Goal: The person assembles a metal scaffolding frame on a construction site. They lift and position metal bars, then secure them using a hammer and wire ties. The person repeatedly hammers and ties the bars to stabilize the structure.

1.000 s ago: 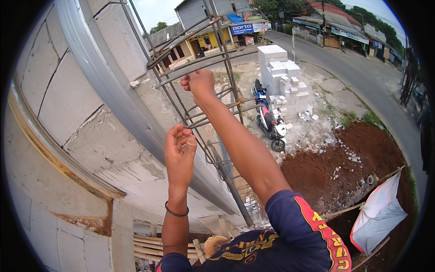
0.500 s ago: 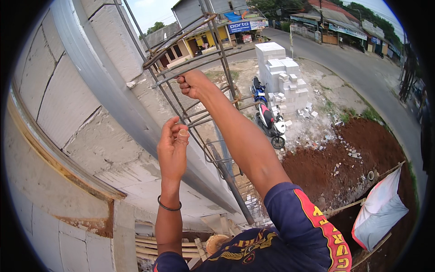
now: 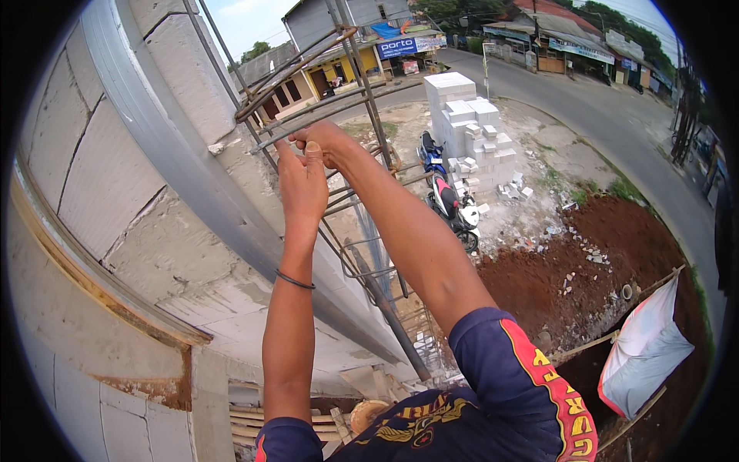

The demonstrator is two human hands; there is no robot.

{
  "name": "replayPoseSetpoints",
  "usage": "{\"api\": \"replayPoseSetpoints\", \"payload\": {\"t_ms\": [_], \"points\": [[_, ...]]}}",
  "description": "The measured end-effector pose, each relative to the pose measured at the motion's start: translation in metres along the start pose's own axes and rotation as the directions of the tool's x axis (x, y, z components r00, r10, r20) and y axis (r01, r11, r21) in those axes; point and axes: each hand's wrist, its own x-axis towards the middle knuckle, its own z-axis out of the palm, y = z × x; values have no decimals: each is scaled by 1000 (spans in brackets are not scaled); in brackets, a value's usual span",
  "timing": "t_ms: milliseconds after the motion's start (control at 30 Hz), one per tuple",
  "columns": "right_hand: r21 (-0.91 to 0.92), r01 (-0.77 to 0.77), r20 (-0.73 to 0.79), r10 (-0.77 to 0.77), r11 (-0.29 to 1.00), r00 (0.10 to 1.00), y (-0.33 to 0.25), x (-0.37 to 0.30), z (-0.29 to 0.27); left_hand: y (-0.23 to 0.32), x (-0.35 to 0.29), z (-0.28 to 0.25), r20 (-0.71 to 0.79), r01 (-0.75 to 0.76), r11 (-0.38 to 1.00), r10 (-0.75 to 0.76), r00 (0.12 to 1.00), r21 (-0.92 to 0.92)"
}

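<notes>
A tall cage of rusty steel bars with bent stirrups [image 3: 308, 117] rises beside the block wall. Just below an upper stirrup, my right hand [image 3: 329, 143] is curled closed against the cage; whatever its fingers grip is hidden. My left hand [image 3: 302, 183] reaches up right beside it, its thumb raised and apart from the forefinger, whose tip meets a bar at the cage's near corner. Its other fingers are mostly hidden. The two hands overlap in view. Lower stirrups [image 3: 366, 271] hang around the long bars beneath my forearms.
A grey metal channel [image 3: 177, 154] runs down the pale block wall [image 3: 146, 239] at left. Far below stand stacked white blocks [image 3: 466, 115], a parked scooter [image 3: 454, 204] and a reddish soil heap [image 3: 531, 285]. A pale sheet [image 3: 645, 354] hangs at right; bamboo poles [image 3: 250, 420] lie below me.
My left hand has risen from lower on the cage to meet my right hand at the upper stirrup. The right hand has stayed at nearly the same spot, still closed.
</notes>
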Motion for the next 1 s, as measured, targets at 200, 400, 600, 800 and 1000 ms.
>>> {"api": "replayPoseSetpoints", "payload": {"t_ms": [200, 400, 600, 800, 1000], "points": [[52, 263, 131, -267, 963, 955, 16, -23, -5, -5, 17, 10, -64, -97, 990, 104, 993, 106], [-4, 381, -80, -380, 925, 922, 21, -32, 1, 0, 25, 15, -127, 144, 983, -130, 983, 111], [-562, 415, -134, -574, 715, 807, 5, -60, 10, 14, 21, 7, -20, 155, 922, -173, 985, -354], [-532, 464, -75, -586, 708, 807, 1, -69, 8, 6, 28, 12, -82, 87, 948, -117, 990, -307], [-677, 513, -170, -790, 528, 589, 4, -107, 11, -12, 27, 12, -42, 84, 860, -121, 992, -503]]}}
